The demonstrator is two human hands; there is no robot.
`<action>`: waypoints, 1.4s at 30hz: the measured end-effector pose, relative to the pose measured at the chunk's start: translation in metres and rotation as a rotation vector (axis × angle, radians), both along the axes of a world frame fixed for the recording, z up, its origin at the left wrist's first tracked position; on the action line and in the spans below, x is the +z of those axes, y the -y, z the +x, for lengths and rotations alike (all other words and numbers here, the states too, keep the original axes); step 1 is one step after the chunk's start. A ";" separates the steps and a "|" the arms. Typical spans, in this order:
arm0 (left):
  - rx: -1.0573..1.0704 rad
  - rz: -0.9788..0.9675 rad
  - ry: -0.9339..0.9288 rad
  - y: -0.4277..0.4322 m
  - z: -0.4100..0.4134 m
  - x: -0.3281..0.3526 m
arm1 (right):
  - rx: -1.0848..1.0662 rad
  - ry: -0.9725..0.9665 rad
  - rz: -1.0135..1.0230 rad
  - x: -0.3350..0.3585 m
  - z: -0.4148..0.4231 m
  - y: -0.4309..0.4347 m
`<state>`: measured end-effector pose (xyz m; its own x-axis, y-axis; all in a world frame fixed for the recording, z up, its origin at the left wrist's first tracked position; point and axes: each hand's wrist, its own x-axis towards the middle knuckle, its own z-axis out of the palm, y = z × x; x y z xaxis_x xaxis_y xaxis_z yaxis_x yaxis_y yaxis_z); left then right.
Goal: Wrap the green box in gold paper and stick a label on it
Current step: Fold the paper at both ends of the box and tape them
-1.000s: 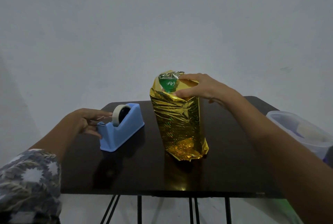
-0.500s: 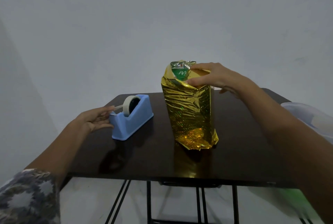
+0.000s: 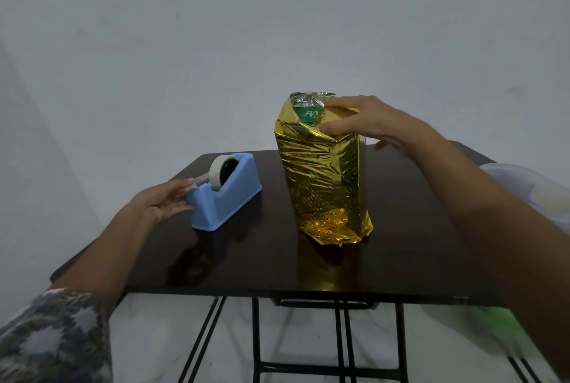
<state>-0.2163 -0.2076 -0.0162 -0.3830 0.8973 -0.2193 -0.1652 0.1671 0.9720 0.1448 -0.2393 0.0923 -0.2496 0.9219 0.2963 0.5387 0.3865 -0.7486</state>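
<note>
Head view has the task about midway, by my reading: the gold paper (image 3: 324,185) is already around the sides of the green box (image 3: 308,114) and bunched under its foot, but the top is not closed, since a patch of green with white lettering shows through the gap in the foil there. No tape is visible on the wrapping, and no label is to be seen on the parcel or anywhere on the counter (image 3: 277,262). What is left, then, is folding and taping the top end, perhaps securing the seam, and sticking on the label. The box stands on end near the middle of the counter, its long axis vertical, its unwrapped end pointing up and its crumpled base resting on the dark surface. It is to the right of the blue tape dispenser (image 3: 226,197) and apart from it. The right hand (image 3: 367,123) grips the top of the parcel, its fingers (image 3: 345,103) laid over the upper edge and its thumb pressing a fold of foil against the near face. The left hand (image 3: 163,202) reaches to the dispenser's cutter end, where the free end of the tape (image 3: 200,179) comes off the roll. Its fingertips are at that end, lying fairly straight, but whether they have it pinched I cannot tell at this size. A clear plastic tub (image 3: 530,194) sits at the counter's right edge.
</note>
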 end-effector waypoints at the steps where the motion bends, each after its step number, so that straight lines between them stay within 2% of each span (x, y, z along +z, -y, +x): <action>1: 0.004 0.001 -0.008 0.000 0.000 0.000 | 0.001 -0.001 0.001 0.000 0.000 0.000; 13: 0.044 0.020 -0.006 0.003 0.009 -0.002 | 0.018 0.004 0.019 -0.001 0.001 0.000; 23: 0.084 0.157 0.051 0.012 0.013 -0.029 | 0.018 0.009 0.018 -0.003 0.003 -0.003; 34: 0.133 0.073 0.041 0.048 0.029 -0.050 | 0.029 0.033 -0.013 -0.004 0.003 -0.003; 38: 0.237 0.245 -0.043 0.074 0.061 -0.008 | 0.028 0.048 0.001 -0.005 0.002 -0.012; 42: 0.033 0.518 -0.103 0.094 0.117 0.072 | 0.036 0.061 0.013 -0.008 -0.001 -0.018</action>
<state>-0.0994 -0.3011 0.0559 -0.4090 0.8652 0.2900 -0.0617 -0.3433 0.9372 0.1437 -0.2217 0.0847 -0.3003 0.9083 0.2912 0.5685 0.4156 -0.7100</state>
